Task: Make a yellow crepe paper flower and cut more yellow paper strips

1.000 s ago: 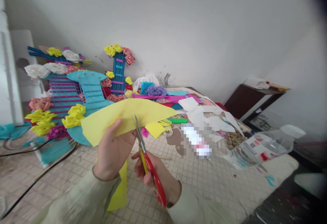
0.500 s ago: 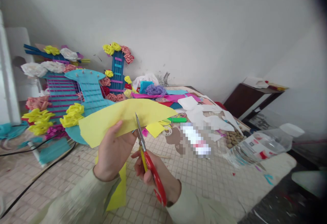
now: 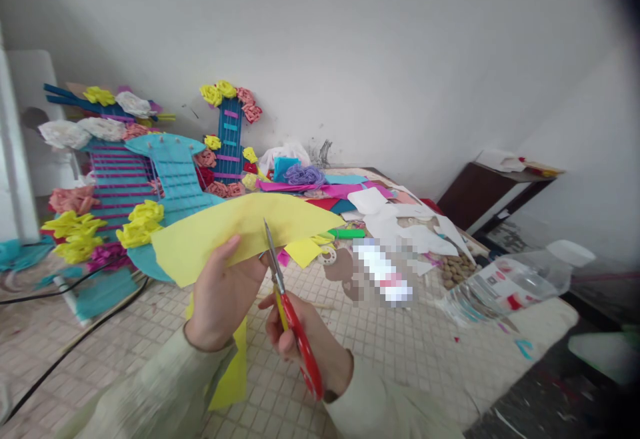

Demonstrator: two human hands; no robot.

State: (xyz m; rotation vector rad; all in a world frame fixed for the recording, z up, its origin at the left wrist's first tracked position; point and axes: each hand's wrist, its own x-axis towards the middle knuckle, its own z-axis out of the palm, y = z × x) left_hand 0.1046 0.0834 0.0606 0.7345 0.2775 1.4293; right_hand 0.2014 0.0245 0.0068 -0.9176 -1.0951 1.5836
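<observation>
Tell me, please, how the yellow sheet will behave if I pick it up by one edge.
Probably floppy: the yellow sheet arches where the left hand pinches it, and a part hangs below the wrist. Likely light, since one pinch holds it up. Thin too, I think: the scissors bite its edge.

A: Left grip [image 3: 220, 299]?
B: Thumb on top, pinching a curved yellow paper sheet [image 3: 220, 235] above the tiled surface [image 3: 380, 345].
A: Right grip [image 3: 325, 352]?
B: Wrapped round red-handled metal scissors [image 3: 293, 319], blades up, into the sheet's lower edge beside the left thumb.
A: Nearby?
B: Clear plastic bottle [image 3: 505, 285] lying on its side to the right; blue flower-trimmed paper models [image 3: 170, 172] to the left.
</observation>
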